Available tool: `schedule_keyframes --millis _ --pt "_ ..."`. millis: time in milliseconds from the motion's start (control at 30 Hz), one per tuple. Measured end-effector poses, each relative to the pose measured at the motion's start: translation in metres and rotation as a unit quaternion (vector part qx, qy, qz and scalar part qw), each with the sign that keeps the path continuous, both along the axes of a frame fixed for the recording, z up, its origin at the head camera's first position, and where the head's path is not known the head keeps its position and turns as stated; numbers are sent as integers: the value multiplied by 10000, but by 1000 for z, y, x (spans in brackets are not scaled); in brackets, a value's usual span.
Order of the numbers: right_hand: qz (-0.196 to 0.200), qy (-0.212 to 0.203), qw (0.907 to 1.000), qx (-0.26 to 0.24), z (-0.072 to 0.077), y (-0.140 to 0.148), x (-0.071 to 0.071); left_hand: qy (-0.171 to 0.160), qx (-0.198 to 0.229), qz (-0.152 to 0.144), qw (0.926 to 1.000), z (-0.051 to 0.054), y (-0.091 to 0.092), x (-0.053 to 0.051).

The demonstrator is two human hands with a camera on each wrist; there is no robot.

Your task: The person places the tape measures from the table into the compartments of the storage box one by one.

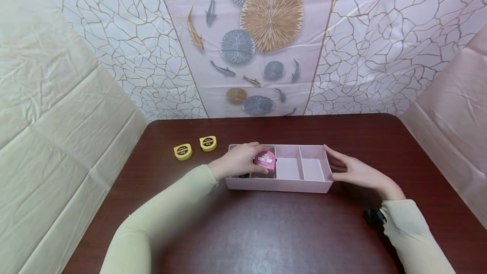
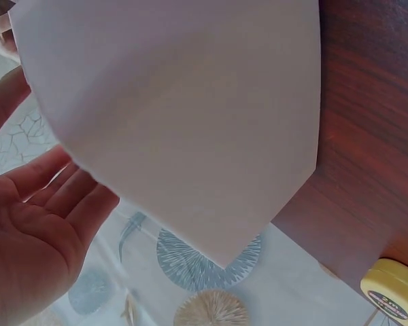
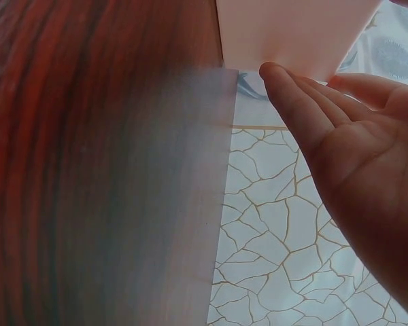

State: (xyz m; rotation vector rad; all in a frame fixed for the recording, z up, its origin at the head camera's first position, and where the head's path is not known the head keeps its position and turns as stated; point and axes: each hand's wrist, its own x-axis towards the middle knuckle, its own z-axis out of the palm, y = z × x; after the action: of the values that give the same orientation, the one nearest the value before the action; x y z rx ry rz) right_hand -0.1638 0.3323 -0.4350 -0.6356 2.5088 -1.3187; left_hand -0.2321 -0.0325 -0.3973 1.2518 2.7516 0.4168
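Observation:
In the head view a pink tape measure (image 1: 265, 160) is pinched between the thumb and fingers of my left hand (image 1: 241, 159), over the second compartment from the left of a pale pink divided tray (image 1: 279, 186). Something dark shows under that hand in the leftmost compartment, mostly hidden. At the tray's right end my right hand (image 1: 359, 172) rests its fingertips and thumb against the end wall. The left wrist view shows the left hand (image 2: 41, 231) at the edge of the tray (image 2: 190, 122); the right wrist view shows the right hand (image 3: 360, 142) touching the tray's end (image 3: 292, 34).
Two yellow tape measures (image 1: 183, 152) (image 1: 208, 143) lie on the dark red table (image 1: 258, 227) to the left of the tray. The nearer one's yellow case (image 2: 393, 292) shows in the left wrist view. Patterned cloth (image 1: 243, 54) hangs behind the table.

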Motion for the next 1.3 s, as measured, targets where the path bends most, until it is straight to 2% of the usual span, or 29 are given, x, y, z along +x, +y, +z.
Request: schedule_keyframes --millis 367,833,1067,1300 --pt "-40 -17 10000 62 0 0 0 -56 -137 132 9998 -1 -2 0" --pt "-22 -67 10000 -15 1 0 1 -86 -287 75 9995 0 1 0" --pt "-20 -73 10000 -49 -1 0 -1 35 -429 116 9990 -3 2 1" --pt "14 -22 10000 -19 1 0 0 -35 -336 99 9994 -3 0 0"
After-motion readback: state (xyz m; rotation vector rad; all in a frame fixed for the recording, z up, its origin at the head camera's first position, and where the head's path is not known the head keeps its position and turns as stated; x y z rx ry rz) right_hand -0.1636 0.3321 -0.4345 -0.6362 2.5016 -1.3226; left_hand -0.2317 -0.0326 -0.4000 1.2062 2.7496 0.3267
